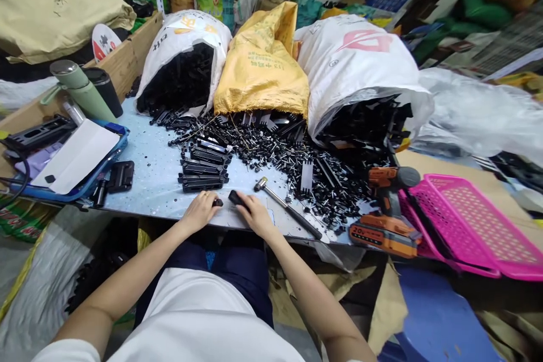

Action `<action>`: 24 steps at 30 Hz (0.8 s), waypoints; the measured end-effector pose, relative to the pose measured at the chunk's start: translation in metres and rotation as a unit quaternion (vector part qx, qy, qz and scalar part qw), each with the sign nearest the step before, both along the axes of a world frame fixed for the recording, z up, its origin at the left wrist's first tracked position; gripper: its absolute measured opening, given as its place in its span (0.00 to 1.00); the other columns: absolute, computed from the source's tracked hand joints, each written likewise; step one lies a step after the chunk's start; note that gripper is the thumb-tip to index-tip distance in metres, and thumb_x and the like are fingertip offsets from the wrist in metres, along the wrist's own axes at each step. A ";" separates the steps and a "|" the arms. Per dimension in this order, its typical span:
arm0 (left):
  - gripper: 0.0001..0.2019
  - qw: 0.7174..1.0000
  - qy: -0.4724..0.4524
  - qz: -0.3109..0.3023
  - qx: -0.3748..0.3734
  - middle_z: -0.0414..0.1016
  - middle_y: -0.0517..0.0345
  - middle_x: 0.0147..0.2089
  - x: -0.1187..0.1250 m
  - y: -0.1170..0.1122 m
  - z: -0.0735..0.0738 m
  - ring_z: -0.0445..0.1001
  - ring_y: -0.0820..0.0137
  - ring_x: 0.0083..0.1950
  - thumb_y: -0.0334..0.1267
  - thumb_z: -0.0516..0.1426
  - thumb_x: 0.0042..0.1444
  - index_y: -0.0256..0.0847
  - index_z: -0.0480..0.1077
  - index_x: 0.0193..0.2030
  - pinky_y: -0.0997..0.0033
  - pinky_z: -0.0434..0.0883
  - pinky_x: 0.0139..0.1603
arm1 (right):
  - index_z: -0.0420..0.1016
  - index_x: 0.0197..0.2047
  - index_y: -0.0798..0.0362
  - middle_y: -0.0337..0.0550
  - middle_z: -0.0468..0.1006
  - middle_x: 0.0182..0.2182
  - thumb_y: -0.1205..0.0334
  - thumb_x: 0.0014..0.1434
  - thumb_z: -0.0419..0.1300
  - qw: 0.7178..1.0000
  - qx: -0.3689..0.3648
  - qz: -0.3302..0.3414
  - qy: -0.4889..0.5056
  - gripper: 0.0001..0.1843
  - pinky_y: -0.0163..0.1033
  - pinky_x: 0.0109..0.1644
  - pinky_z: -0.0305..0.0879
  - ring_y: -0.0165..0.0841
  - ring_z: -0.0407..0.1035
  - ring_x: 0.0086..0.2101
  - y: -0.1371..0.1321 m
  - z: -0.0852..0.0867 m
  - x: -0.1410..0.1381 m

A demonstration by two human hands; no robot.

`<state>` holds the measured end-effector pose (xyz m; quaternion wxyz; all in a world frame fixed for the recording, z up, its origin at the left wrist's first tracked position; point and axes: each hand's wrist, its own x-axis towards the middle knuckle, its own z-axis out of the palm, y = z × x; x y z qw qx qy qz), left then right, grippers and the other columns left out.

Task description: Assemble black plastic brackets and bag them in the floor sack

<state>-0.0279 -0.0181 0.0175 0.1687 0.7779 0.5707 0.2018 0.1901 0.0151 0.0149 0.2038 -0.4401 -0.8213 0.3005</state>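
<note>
My left hand [200,210] rests at the near edge of the pale blue table [148,175], its fingers curled round a small black part [218,202]. My right hand [254,214] lies just beside it, fingers closed on another black plastic piece [236,198]. The two pieces almost meet between the hands. A stack of finished black plastic parts [202,169] stands right behind my left hand. A small hammer [286,206] lies to the right of my right hand.
Three open sacks [263,62] spill black parts and pins [297,158] over the table's back. An orange cordless drill [386,215] and pink baskets [466,226] sit right. A blue tray [80,181], bottles [85,90] and a black hinge part [121,175] are left.
</note>
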 end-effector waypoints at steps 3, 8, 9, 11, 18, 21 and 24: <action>0.12 0.998 -0.041 0.050 -0.015 0.71 0.47 0.45 0.000 -0.001 -0.002 0.73 0.60 0.45 0.41 0.50 0.61 0.41 0.61 0.49 0.60 0.70 0.44 | 0.56 0.63 0.44 0.46 0.69 0.46 0.48 0.63 0.48 0.975 -0.151 -0.055 0.153 0.26 0.42 0.39 0.70 0.32 0.70 0.32 0.004 -0.001 -0.003; 0.18 0.989 -0.108 0.076 -0.058 0.72 0.51 0.40 0.003 -0.005 0.008 0.75 0.62 0.38 0.41 0.55 0.56 0.43 0.56 0.52 0.63 0.70 0.38 | 0.57 0.61 0.47 0.40 0.70 0.32 0.45 0.58 0.52 0.898 -0.320 -0.101 0.286 0.30 0.37 0.27 0.69 0.29 0.68 0.24 0.009 -0.003 -0.021; 0.16 0.988 -0.121 0.075 -0.060 0.72 0.52 0.39 0.004 -0.006 0.012 0.75 0.63 0.37 0.40 0.54 0.56 0.43 0.57 0.50 0.64 0.70 0.37 | 0.57 0.60 0.48 0.39 0.70 0.30 0.45 0.58 0.53 0.885 -0.339 -0.103 0.303 0.30 0.37 0.27 0.69 0.30 0.68 0.24 0.009 -0.001 -0.024; 0.12 0.985 -0.140 0.079 -0.058 0.71 0.53 0.38 0.006 -0.006 0.019 0.74 0.64 0.37 0.36 0.51 0.57 0.40 0.58 0.48 0.64 0.70 0.37 | 0.57 0.60 0.49 0.36 0.69 0.25 0.45 0.57 0.54 0.868 -0.365 -0.102 0.322 0.31 0.36 0.27 0.69 0.30 0.68 0.23 0.007 0.003 -0.029; 0.17 0.976 -0.216 0.010 -0.032 0.72 0.48 0.46 0.018 0.002 0.028 0.72 0.64 0.48 0.39 0.46 0.63 0.37 0.65 0.56 0.63 0.69 0.48 | 0.55 0.63 0.49 0.37 0.70 0.25 0.42 0.57 0.53 0.855 -0.375 -0.099 0.346 0.35 0.35 0.24 0.68 0.29 0.68 0.21 0.002 0.011 -0.036; 0.18 0.970 -0.242 0.023 0.001 0.73 0.47 0.48 0.020 0.002 0.025 0.72 0.64 0.50 0.37 0.47 0.63 0.37 0.66 0.57 0.63 0.69 0.51 | 0.55 0.65 0.49 0.37 0.70 0.26 0.43 0.58 0.52 0.886 -0.330 -0.057 0.322 0.35 0.35 0.25 0.68 0.27 0.66 0.22 0.007 0.013 -0.030; 0.18 0.970 -0.237 0.029 0.034 0.74 0.46 0.47 0.021 -0.001 0.025 0.72 0.64 0.48 0.38 0.50 0.62 0.37 0.68 0.56 0.63 0.69 0.50 | 0.59 0.63 0.47 0.42 0.73 0.37 0.46 0.58 0.55 0.940 -0.233 0.021 0.249 0.32 0.35 0.29 0.69 0.25 0.65 0.23 0.016 0.020 -0.017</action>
